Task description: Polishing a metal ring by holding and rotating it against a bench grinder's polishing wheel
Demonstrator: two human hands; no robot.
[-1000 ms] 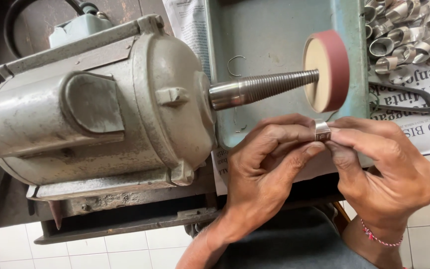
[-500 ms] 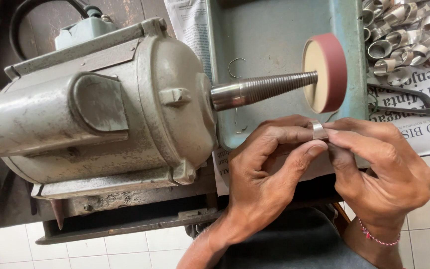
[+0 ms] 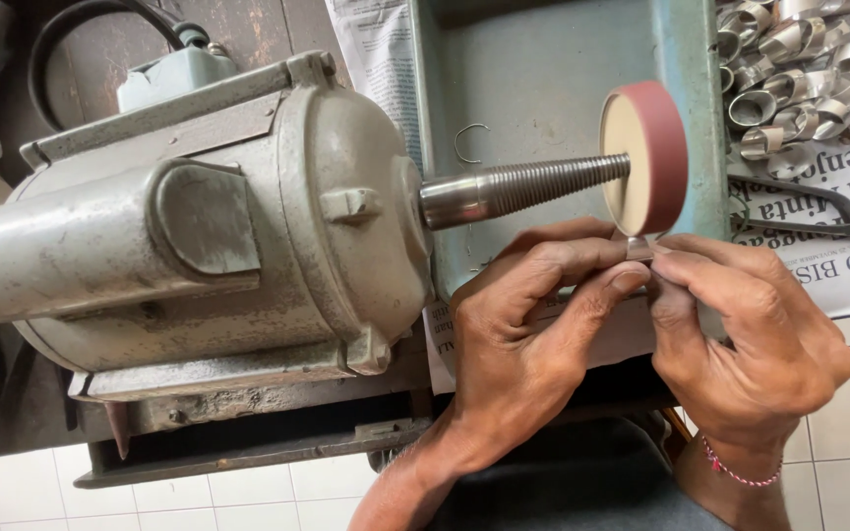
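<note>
Both hands (image 3: pixel 632 324) press a ring (image 3: pixel 640 250) edge-up against the wheel (image 3: pixel 647 157).

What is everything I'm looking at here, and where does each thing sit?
Motor: one, grey, left.
Threaded spindle: one, steel, juts from the motor.
Sanding wheel: one, red-rimmed, at the spindle tip.
Tray: one, blue-green, behind the wheel.
Metal rings: a pile, silver, top right.
Newspaper: under the rings.
Small ring: one, silver, at the wheel's lower edge.
Left hand, right hand: pinch the small ring.
</note>
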